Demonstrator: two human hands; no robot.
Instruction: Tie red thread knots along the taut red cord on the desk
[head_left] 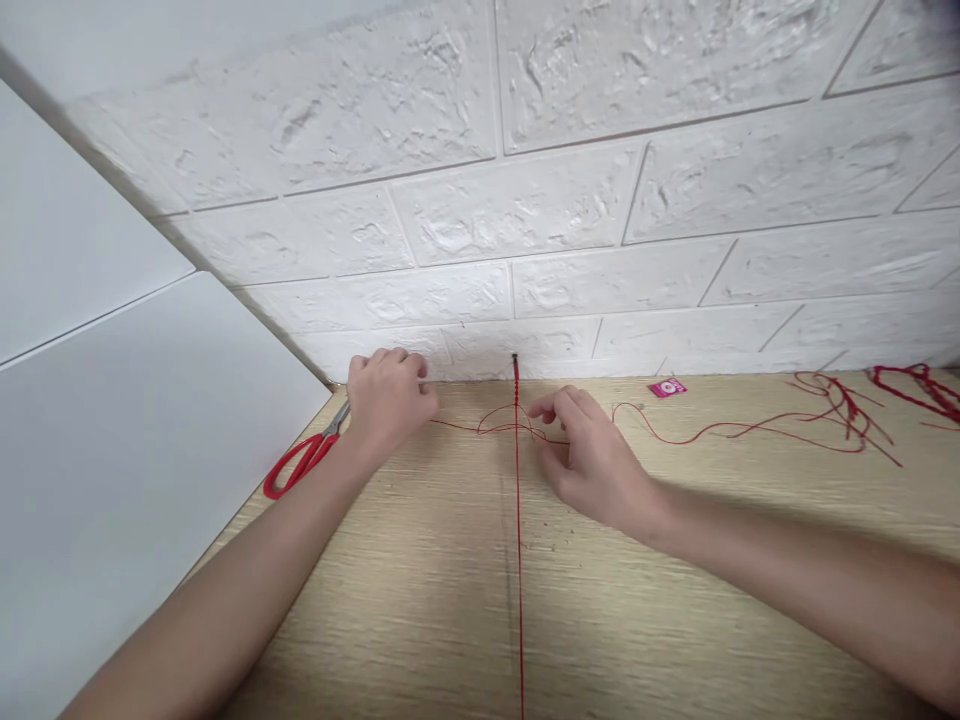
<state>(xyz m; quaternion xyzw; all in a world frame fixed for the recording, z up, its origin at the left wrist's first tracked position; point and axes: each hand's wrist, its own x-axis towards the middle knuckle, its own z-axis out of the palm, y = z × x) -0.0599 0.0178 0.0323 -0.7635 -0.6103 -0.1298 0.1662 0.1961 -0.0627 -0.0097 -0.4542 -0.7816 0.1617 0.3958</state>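
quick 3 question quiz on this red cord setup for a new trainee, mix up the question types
1. True or false: the red-handled scissors lie on the table by the left hand.
2. Multiple choice: the taut red cord runs A) from the foot of the wall straight toward the viewer, B) across the table from left to right, C) around the scissors.
3. Short answer: what leads from the left hand's closed grip across the taut red cord?
Key: 1 true; 2 A; 3 the thin red thread.

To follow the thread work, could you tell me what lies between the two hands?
Head view: the taut red cord, with thin red thread looped across it.
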